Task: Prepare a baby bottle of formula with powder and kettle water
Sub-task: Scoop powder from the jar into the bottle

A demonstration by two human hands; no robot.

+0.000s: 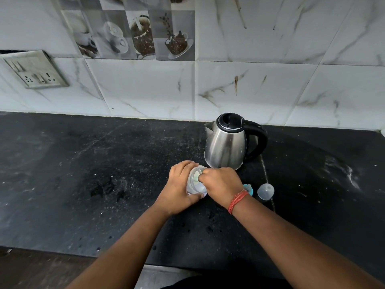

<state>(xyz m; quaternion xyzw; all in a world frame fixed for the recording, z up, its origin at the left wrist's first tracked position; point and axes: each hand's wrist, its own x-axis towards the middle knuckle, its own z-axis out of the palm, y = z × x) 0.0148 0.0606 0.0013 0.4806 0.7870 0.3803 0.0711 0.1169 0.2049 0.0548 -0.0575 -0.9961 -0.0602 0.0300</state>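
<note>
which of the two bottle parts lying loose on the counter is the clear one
The dome cap, farthest right by the counter seam. It is clear and colourless; the other loose part, the teal ring, is coloured and partly hidden behind the right hand.

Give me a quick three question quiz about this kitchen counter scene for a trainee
1. True or false: the kettle has its lid off.
2. Which hand grips the bottle around its body? A) left hand B) right hand
3. Fill in: the clear dome cap lies on the counter to the ____ of the hands.

Key: 1 false, the lid is shut; 2 A, while the right hand's fingers are at the bottle's open mouth; 3 right.
</note>
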